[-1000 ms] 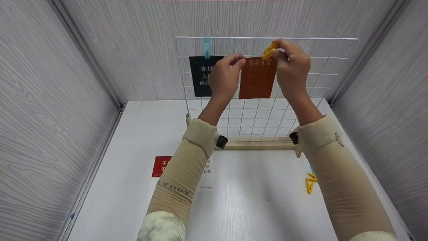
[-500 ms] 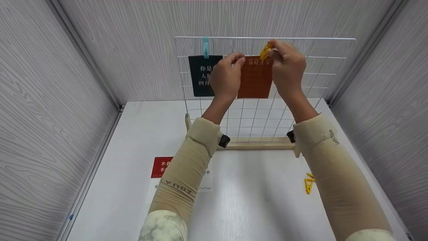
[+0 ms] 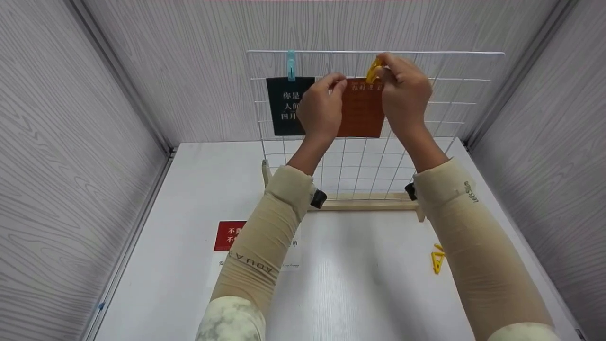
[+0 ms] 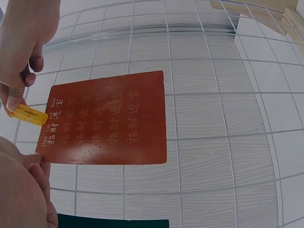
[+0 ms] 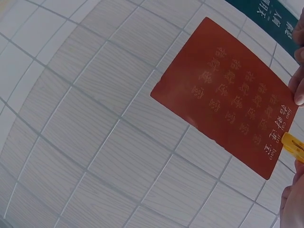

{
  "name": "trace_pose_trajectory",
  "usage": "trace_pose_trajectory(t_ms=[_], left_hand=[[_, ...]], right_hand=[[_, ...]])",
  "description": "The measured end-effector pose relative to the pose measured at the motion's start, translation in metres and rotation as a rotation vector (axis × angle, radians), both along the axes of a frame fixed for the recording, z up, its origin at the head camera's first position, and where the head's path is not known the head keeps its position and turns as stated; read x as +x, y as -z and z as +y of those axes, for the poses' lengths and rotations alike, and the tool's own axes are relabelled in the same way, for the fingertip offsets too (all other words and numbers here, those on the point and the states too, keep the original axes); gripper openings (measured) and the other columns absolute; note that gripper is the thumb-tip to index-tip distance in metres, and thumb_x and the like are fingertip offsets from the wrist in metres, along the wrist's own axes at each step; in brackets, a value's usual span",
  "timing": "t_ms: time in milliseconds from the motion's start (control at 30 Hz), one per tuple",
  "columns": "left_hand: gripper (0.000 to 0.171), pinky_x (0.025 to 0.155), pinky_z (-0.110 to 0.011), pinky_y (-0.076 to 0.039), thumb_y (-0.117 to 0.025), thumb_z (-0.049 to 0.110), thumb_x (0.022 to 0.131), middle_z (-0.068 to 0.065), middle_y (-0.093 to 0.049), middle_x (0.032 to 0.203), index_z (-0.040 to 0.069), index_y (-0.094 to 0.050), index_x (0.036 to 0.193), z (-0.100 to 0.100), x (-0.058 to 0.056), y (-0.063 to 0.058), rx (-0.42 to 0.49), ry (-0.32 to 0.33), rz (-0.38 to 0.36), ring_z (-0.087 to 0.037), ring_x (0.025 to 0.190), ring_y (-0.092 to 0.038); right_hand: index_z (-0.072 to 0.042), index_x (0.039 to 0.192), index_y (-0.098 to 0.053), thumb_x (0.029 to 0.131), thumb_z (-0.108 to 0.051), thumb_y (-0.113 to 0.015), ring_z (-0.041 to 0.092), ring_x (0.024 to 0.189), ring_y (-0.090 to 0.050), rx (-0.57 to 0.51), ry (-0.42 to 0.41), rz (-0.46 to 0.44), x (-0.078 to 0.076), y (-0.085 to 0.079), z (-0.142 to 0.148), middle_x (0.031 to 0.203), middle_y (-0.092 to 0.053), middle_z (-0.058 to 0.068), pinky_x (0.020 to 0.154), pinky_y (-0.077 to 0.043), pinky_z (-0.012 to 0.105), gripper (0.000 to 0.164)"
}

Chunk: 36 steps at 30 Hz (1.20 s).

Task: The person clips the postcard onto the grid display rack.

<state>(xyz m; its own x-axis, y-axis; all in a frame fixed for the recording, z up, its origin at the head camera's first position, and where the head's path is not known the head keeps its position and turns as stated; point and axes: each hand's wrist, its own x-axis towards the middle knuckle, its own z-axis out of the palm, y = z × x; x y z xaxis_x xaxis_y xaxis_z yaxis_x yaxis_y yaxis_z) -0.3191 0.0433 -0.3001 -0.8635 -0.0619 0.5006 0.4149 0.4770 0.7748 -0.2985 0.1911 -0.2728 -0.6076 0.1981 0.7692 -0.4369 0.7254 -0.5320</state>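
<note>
Against the white wire grid (image 3: 364, 163) hangs an orange-red card (image 3: 360, 111) with pale lettering along its top edge. My left hand (image 3: 320, 110) pinches the card's upper left corner between thumb and fingers. Between the thumb and fingers of my right hand (image 3: 406, 97) is a yellow clothespin (image 3: 373, 71), its tip at the card's top edge. In the left wrist view the yellow clothespin (image 4: 29, 114) meets the lettered edge near its middle. A dark green card (image 3: 286, 106) hangs to the left under a light blue clothespin (image 3: 291, 65), partly hidden by my left hand.
The grid stands in a wooden base (image 3: 364, 205) on the white table (image 3: 350, 284). A red card (image 3: 229, 236) and a white card (image 3: 291, 258) lie partly under my left forearm. Yellow clothespins (image 3: 437, 262) lie beside my right forearm. Grey wood-grain panels surround the table.
My right hand and the yellow clothespin have shifted slightly left along the card's top edge. My left hand keeps its pinch on the corner, nearly still.
</note>
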Motion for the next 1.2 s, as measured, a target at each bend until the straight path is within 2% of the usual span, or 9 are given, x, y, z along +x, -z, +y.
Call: trace_pose_trajectory(t_ms=[233, 567, 867, 1067, 1200], left_hand=[[0.024, 0.069, -0.024, -0.046, -0.058, 0.032, 0.103, 0.007, -0.075, 0.114, 0.023, -0.073, 0.119, 0.0016, 0.0018, 0.0004, 0.002, -0.007, 0.011, -0.005, 0.090, -0.064], [0.025, 0.062, -0.024, -0.045, -0.058, 0.032, 0.103, 0.007, -0.074, 0.116, 0.022, -0.073, 0.121, 0.0026, 0.0025, -0.0002, -0.015, -0.022, 0.007, -0.005, 0.083, -0.063], [0.025, 0.066, -0.023, -0.046, -0.058, 0.031, 0.103, 0.007, -0.074, 0.118, 0.021, -0.072, 0.121, 0.0036, 0.0030, 0.0006, -0.006, -0.025, 0.009, -0.005, 0.088, -0.065], [0.025, 0.069, -0.023, -0.047, -0.058, 0.031, 0.103, 0.006, -0.074, 0.118, 0.021, -0.072, 0.121, 0.0041, 0.0024, 0.0012, -0.012, -0.031, 0.011, -0.005, 0.094, -0.066], [0.025, 0.069, -0.024, -0.047, -0.058, 0.032, 0.103, 0.006, -0.074, 0.117, 0.022, -0.072, 0.121, 0.0049, 0.0018, 0.0012, -0.014, -0.041, 0.011, -0.005, 0.093, -0.066]], right_hand=[[-0.011, 0.112, -0.078, 0.100, -0.014, -0.063, 0.010, 0.101, -0.069, 0.027, 0.024, 0.027, -0.0001, 0.0002, -0.0017, 0.109, -0.076, 0.002, 0.085, -0.055, 0.031, 0.019], [-0.011, 0.116, -0.077, 0.100, -0.017, -0.063, 0.014, 0.105, -0.070, 0.074, 0.053, 0.048, -0.0017, -0.0004, -0.0043, 0.112, -0.076, 0.003, 0.089, -0.056, 0.035, 0.022], [-0.013, 0.114, -0.078, 0.100, -0.023, -0.064, 0.013, 0.102, -0.071, 0.064, 0.060, 0.019, -0.0004, -0.0033, -0.0056, 0.110, -0.077, 0.002, 0.088, -0.056, 0.033, 0.022], [-0.011, 0.112, -0.078, 0.099, -0.020, -0.065, 0.017, 0.102, -0.072, 0.095, 0.059, 0.061, -0.0030, -0.0024, -0.0050, 0.109, -0.077, 0.005, 0.087, -0.057, 0.038, 0.021], [-0.014, 0.112, -0.079, 0.099, -0.022, -0.064, 0.015, 0.103, -0.072, 0.117, 0.083, 0.024, -0.0038, -0.0042, -0.0045, 0.110, -0.077, 0.002, 0.087, -0.057, 0.036, 0.021]])
